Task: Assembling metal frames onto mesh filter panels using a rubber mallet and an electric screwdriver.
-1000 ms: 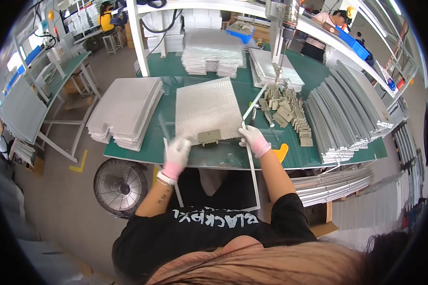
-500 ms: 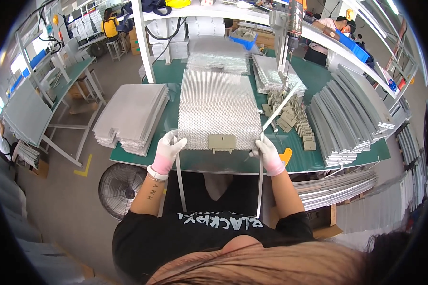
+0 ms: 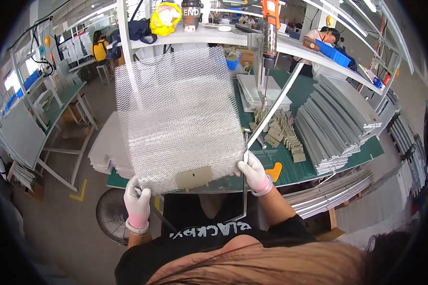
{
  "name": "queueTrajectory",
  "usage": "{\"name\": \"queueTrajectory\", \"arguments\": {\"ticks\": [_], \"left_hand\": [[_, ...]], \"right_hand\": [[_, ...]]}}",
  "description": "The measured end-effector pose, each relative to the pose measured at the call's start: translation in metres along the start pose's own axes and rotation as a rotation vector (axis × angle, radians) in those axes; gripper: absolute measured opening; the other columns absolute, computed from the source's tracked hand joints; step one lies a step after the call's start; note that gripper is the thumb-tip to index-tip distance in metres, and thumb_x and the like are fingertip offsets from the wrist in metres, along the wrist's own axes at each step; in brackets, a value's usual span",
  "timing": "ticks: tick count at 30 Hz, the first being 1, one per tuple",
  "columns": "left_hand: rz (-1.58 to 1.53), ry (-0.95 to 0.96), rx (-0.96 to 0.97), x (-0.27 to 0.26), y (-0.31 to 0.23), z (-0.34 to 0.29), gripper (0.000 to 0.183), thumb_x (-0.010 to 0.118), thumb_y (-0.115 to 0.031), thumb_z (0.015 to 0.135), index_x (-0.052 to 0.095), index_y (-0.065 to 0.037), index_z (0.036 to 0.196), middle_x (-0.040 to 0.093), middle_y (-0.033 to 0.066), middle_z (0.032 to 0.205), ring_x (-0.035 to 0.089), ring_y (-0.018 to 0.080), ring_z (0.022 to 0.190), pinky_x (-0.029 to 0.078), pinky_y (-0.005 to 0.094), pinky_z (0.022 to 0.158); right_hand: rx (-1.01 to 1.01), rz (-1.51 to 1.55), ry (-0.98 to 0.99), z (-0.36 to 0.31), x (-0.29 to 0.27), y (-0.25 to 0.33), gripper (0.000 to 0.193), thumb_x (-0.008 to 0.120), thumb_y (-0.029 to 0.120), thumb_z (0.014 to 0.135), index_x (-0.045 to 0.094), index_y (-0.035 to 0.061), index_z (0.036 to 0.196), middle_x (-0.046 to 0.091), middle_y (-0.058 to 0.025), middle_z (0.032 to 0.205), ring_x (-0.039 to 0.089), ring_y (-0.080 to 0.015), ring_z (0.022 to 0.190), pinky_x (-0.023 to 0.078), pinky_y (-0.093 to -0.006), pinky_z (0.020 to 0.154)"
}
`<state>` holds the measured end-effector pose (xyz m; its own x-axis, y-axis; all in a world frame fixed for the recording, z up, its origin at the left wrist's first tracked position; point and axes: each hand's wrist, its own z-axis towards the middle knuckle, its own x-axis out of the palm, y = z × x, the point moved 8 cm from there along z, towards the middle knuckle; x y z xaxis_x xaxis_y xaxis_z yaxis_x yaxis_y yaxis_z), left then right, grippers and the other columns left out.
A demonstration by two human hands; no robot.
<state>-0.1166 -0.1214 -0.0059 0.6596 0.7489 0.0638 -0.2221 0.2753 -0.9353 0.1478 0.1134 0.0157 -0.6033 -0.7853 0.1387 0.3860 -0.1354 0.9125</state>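
A translucent silvery mesh sheet (image 3: 183,109) is lifted and tilted above the bench, its far edge high. At its near left corner, my left hand (image 3: 137,202), in a white and pink glove, is closed on the mesh. My right hand (image 3: 253,171), gloved alike, grips the near right edge together with a thin metal strip. One pale strip (image 3: 276,105) slants from there to the upper right, and a darker strip (image 3: 245,199) hangs down toward my lap. A beige plate (image 3: 194,177) with small tabs sits along the mesh's near edge.
On the green bench (image 3: 290,161) are beige plates (image 3: 278,133), an orange-yellow tool (image 3: 273,172) and grey panel stacks (image 3: 337,118). A power screwdriver (image 3: 270,35) hangs above. White sheets (image 3: 110,147) lie left of the mesh; a floor fan (image 3: 113,216) stands below. Another person (image 3: 321,40) works behind the shelf.
The mesh sheet has come up off the bench, tilting toward me and shifting left, with the plate moving along. My left hand has moved down and left, my right hand slightly down and left.
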Motion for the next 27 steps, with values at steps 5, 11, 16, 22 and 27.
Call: {"name": "queueTrajectory", "arguments": {"ticks": [5, 11, 16, 22, 27], "left_hand": [[-0.248, 0.151, 0.235, 0.007, -0.027, 0.01, 0.059, 0.056, 0.0, 0.089, 0.033, 0.005, 0.143, 0.06, 0.0129, 0.122, 0.062, 0.018, 0.103, 0.05, 0.033, 0.093], [-0.211, 0.285, 0.26, 0.023, -0.041, 0.057, 0.047, 0.048, 0.004, 0.091, 0.039, 0.005, 0.136, 0.064, 0.015, 0.108, 0.066, 0.0172, 0.073, 0.056, 0.0305, 0.068], [-0.269, 0.134, 0.449, 0.048, -0.067, 0.097, 0.065, 0.043, 0.007, 0.089, 0.024, 0.003, 0.151, 0.045, 0.0162, 0.145, 0.049, 0.0237, 0.129, 0.038, 0.0347, 0.108], [-0.359, 0.359, 0.159, 0.073, 0.004, 0.161, 0.043, 0.047, 0.003, 0.095, 0.042, 0.002, 0.137, 0.058, 0.0047, 0.12, 0.054, 0.0094, 0.1, 0.042, 0.023, 0.09], [-0.156, 0.234, 0.379, 0.1, -0.027, 0.15, 0.013, 0.055, -0.013, 0.098, 0.05, -0.006, 0.108, 0.043, -0.0056, 0.088, 0.036, 0.0039, 0.075, 0.037, 0.0211, 0.07]], "right_hand": [[-0.083, -0.099, -0.018, 0.012, -0.001, 0.018, 0.015, 0.045, 0.006, 0.097, 0.048, 0.0005, 0.11, 0.055, -0.0032, 0.082, 0.05, -0.0094, 0.07, 0.044, -0.0248, 0.067], [-0.138, -0.107, -0.073, 0.032, -0.008, 0.043, 0.027, 0.042, 0.005, 0.097, 0.046, -0.002, 0.122, 0.056, -0.003, 0.085, 0.052, -0.0099, 0.071, 0.045, -0.025, 0.068], [-0.253, -0.117, -0.17, 0.06, -0.014, 0.058, 0.021, 0.042, 0.008, 0.096, 0.049, 0.0, 0.114, 0.058, -0.0053, 0.086, 0.055, -0.012, 0.07, 0.045, -0.0261, 0.066], [-0.285, -0.082, -0.246, 0.076, -0.041, 0.052, 0.011, 0.045, 0.002, 0.097, 0.049, 0.0002, 0.107, 0.058, -0.0062, 0.094, 0.058, -0.0131, 0.08, 0.049, -0.0284, 0.076], [-0.377, -0.363, -0.403, 0.074, -0.067, 0.04, 0.011, 0.048, 0.001, 0.096, 0.043, 0.0058, 0.087, 0.039, 0.0016, 0.081, 0.039, -0.0075, 0.073, 0.04, -0.0251, 0.068]]}}
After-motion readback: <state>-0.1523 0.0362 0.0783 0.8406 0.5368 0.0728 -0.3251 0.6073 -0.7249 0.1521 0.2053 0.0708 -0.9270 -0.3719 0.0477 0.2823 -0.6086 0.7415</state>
